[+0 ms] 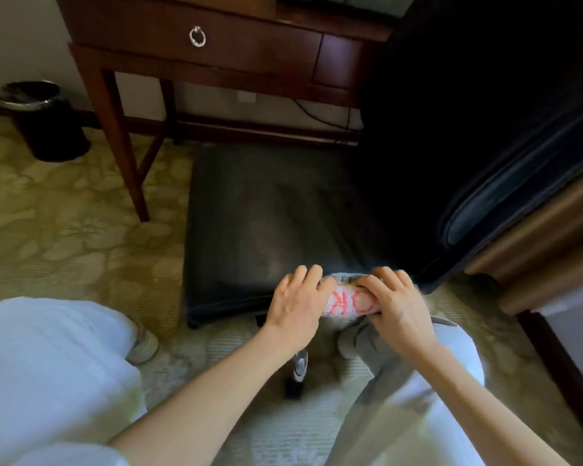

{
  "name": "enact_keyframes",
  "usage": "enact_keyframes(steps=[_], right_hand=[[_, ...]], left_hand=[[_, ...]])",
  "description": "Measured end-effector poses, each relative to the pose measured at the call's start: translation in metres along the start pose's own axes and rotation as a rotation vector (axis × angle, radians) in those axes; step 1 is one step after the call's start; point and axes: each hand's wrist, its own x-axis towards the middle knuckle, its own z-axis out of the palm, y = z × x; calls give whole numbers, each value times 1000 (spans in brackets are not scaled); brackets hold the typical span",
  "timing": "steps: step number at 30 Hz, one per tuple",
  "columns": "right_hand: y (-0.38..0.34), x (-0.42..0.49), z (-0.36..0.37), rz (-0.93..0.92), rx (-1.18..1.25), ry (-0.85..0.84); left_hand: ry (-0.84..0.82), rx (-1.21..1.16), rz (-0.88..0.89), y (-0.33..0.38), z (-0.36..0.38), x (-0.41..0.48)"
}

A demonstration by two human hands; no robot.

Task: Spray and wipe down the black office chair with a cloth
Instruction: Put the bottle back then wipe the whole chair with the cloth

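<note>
Head view, looking down past my own knees. Nearest: my legs in pale trousers, one to each side, and both bare forearms reaching forward between them. A light shoe shows beside the left knee on the carpet.

Below the forearms, a chair-base leg with a dark caster sits on the carpet; blurred, detail unclear.

Both hands meet at the near edge of the seat. My left hand lies palm down, fingers curled over the left end of the cloth. My right hand clamps the right end, fingers bent over the top and thumb tucked beneath. The cloth is bunched into a roll between them, pale and fluffy, with red lettering on the side facing me. Grey fabric hangs down below the right hand; I cannot tell whether it is part of the same cloth.

The roll rests right at the seat's front lip, toward its right corner. The black office chair stretches away from the hands, its seat cushion dull and dark, the backrest rising at right as a large black mass with a padded edge.

Beyond the seat: a dark wooden desk on slim legs, one drawer with a metal ring pull. Cables run along the wall under it. Far left, a black waste bin with a liner stands on the patterned green-yellow carpet, near the wall.
</note>
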Motion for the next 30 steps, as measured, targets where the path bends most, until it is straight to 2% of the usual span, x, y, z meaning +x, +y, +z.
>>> enact_keyframes(steps=[10,16,23,30], right_hand=[[-50,25,-100,-64,-47,130],[-75,33,-159,-75,-48,209],[-99,35,-196,-108,-77,224],[-111,37,-194,-128,-49,226]], left_hand=[[49,85,53,-10,-126,-12],[154,149,61,-6,-190,-24],[208,205,63,-4,-231,-39],[191,279,52,-10,-245,-48]])
